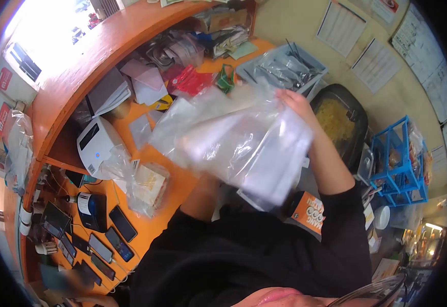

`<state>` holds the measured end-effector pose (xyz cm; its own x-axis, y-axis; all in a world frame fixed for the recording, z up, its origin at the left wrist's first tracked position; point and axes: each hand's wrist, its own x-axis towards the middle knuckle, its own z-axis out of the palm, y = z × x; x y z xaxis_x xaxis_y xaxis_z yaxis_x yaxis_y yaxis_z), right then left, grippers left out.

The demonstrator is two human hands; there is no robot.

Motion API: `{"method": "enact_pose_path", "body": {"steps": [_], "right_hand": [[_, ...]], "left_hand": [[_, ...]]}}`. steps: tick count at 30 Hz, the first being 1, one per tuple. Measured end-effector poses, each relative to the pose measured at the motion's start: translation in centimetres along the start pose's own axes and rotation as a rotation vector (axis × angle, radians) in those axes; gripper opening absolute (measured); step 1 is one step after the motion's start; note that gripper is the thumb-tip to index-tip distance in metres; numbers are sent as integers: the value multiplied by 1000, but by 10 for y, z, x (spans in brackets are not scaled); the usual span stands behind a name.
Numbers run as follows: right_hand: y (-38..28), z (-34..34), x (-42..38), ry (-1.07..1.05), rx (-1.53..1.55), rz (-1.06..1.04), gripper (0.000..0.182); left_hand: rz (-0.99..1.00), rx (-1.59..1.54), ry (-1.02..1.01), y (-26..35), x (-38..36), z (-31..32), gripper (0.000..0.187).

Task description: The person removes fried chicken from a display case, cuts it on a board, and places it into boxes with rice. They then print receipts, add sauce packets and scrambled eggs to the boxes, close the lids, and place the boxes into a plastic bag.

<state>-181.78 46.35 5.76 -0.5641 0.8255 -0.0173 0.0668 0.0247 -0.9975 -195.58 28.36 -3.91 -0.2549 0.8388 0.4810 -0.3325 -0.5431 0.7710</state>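
Note:
My right hand (pixel 295 104) pinches the upper right edge of a large clear plastic bag (pixel 249 146). The bag spreads wide in front of my chest, wrinkled and shiny, partly smeared by motion. Of my left arm, the forearm (pixel 201 197) shows below the bag; the left hand itself is hidden behind the plastic, so its fingers cannot be seen. Left of the bag, a knotted clear bag with a food box (pixel 151 185) rests on the orange counter (pixel 177 176).
A white printer (pixel 99 146) and several phones (pixel 118 244) occupy the counter's left side. Behind the bag lie red packaging (pixel 190 80) and a grey bin of utensils (pixel 290 64). On the right are a dark tub with yellow food (pixel 336 120) and a blue rack (pixel 397 163).

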Motion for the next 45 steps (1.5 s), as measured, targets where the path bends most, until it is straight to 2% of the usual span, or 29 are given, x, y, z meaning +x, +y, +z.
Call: {"method": "enact_pose_path", "body": {"steps": [1,3,4,5,6,7,8,11,13,16,19,21,22,26,29,32,33,34,35,36,37,38,39,40,42,43,45], "right_hand": [[11,-16,4,78,-72,-47,33],[19,-36,-3,61,177,145,34],[24,-44,-6,54,310,248,34],[29,-54,-7,-120,414,299,30],[29,-49,-13,-137,347,241,28],[23,-42,-17,-155,276,175,26],[18,-37,-17,-174,200,104,23],[16,-32,-3,-253,-422,53,16],[19,-25,13,-181,-468,50,12],[31,-8,48,-171,-532,-37,14],[40,28,83,-155,-693,-237,17],[50,49,111,-123,-766,-306,19],[57,58,128,-104,-801,-345,19],[103,81,187,23,-983,-207,21],[134,102,203,379,-966,-424,25],[98,135,164,245,-853,-636,32],[86,143,138,-98,-724,-452,41],[80,150,116,-595,-541,-306,47],[51,157,69,-911,-316,-139,50],[31,159,28,-1096,-354,-58,47],[24,162,-6,-1089,-329,-28,48],[24,159,-29,-964,-461,-85,41],[24,154,-43,-832,-592,-136,34],[29,145,-49,-798,-516,-92,29],[43,116,-54,-728,-368,-14,23],[46,99,-59,-642,-331,-119,25],[54,52,-53,-388,-515,-386,17]], "left_hand": [[29,-45,-56,11,0,1,78],[52,-139,-136,28,-3,-1,82],[-6,-284,-5,30,-4,-4,76],[-70,-427,137,33,-8,-5,71],[-130,-570,286,34,-14,-5,66],[-152,-604,329,34,-18,-1,52],[-174,-552,328,35,-23,-3,49],[-235,-411,337,42,-52,-28,39],[-285,-312,353,51,-78,-50,32],[-417,-107,650,77,-116,-79,23],[-283,-141,940,99,-109,-61,26],[-206,-517,729,107,-143,-97,25],[-159,-695,609,119,-138,-98,24],[-160,9,993,143,-133,-84,19],[-132,35,1153,155,-106,-66,20],[-29,172,869,123,-150,-110,29],[-89,159,945,116,-144,-105,26],[-150,146,1017,104,-131,-93,23],[-211,135,1086,93,-117,-80,21],[-404,273,965,90,-93,-64,19],[-522,270,885,79,-84,-58,18],[-636,274,794,68,-74,-52,17],[-682,138,755,34,-84,-62,18],[-734,2,710,25,-76,-59,20],[-726,100,514,45,-53,-46,13],[-722,147,424,57,-43,-39,10],[-531,553,374,45,-45,-51,13]]}}
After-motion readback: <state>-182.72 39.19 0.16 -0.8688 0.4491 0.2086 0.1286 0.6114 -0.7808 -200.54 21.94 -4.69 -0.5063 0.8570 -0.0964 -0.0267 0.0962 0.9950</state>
